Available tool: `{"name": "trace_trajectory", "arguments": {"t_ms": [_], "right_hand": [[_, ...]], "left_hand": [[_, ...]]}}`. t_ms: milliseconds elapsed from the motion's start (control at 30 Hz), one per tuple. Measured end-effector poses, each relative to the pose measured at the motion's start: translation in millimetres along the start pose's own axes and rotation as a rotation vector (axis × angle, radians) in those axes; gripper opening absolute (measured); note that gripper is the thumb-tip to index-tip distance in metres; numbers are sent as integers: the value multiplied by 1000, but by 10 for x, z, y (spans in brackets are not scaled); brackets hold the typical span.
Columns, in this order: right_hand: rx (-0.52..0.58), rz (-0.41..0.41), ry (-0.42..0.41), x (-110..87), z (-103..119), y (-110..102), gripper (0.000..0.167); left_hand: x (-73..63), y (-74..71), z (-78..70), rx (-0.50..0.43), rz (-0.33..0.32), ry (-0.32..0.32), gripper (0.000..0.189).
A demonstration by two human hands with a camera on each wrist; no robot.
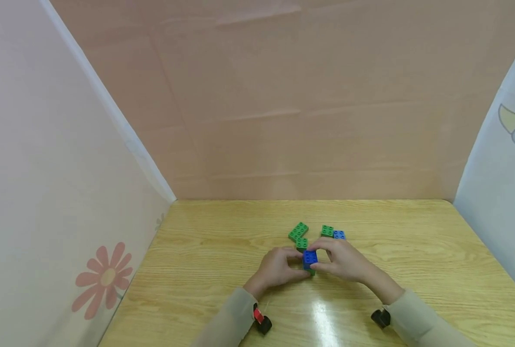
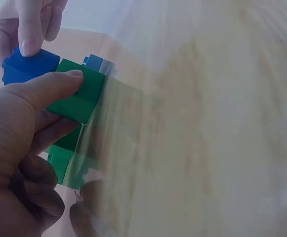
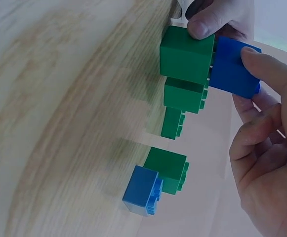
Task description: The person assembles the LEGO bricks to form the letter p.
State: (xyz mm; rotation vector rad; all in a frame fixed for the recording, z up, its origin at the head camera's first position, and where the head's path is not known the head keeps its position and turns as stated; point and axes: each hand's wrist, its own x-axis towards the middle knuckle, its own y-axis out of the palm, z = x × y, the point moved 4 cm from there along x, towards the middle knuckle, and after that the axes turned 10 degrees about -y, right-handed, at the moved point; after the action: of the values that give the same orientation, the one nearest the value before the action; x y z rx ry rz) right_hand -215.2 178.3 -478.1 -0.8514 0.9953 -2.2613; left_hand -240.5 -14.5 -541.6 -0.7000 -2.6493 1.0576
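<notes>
A dark blue toy building brick (image 1: 310, 259) sits on top of a green brick (image 3: 186, 55), studs facing up. My right hand (image 1: 343, 259) pinches the blue brick between thumb and fingers. Down at the table, my left hand (image 1: 279, 266) grips the green brick, its thumb (image 2: 59, 85) along one side. In the right wrist view a narrow line of studs shows between the two bricks. Just behind them stands another green brick (image 1: 302, 244), close to the left fingertips.
A longer green brick (image 1: 298, 232) lies farther back on the wooden table (image 1: 214, 241). Back right, a green brick (image 1: 327, 231) stands beside a lighter blue brick (image 1: 339, 234), just beyond the right hand. Cloth walls (image 1: 240, 120) rise at the table's back and sides.
</notes>
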Motion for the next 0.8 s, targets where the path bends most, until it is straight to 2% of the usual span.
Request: {"name": "trace_trajectory", "arguments": {"t_ms": [233, 500, 800], "right_hand": [[-33, 6, -55, 34, 29, -13, 34], [18, 6, 18, -5, -30, 0, 33], [14, 11, 22, 4, -55, 23, 34]], "left_hand": [[16, 6, -5, 5, 9, 1, 35], [10, 12, -11, -12, -1, -7, 37], [-3, 15, 5, -30, -12, -17, 38]]}}
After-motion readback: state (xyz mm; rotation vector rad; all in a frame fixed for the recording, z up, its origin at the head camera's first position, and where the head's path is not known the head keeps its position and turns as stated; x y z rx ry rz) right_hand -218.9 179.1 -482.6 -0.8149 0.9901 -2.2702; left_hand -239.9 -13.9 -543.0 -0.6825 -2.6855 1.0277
